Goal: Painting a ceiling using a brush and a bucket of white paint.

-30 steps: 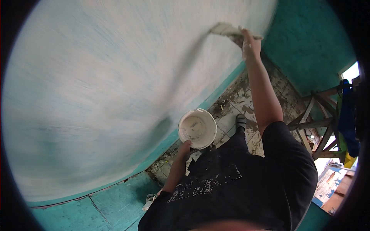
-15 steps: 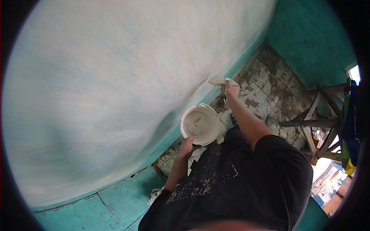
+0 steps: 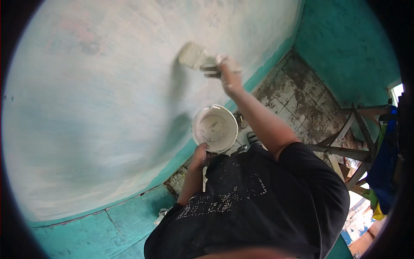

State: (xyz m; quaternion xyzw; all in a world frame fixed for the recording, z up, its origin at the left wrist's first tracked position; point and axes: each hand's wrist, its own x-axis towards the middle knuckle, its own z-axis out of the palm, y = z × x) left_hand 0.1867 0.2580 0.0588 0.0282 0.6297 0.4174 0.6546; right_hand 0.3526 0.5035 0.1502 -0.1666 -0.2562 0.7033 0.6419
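My right hand [image 3: 228, 71] grips one brush [image 3: 192, 56], its bristles pressed flat on the pale wall [image 3: 99, 116] near its upper middle. My left hand [image 3: 200, 155] clasps one white bucket [image 3: 214, 128] from beneath, just off the wall's teal lower edge.
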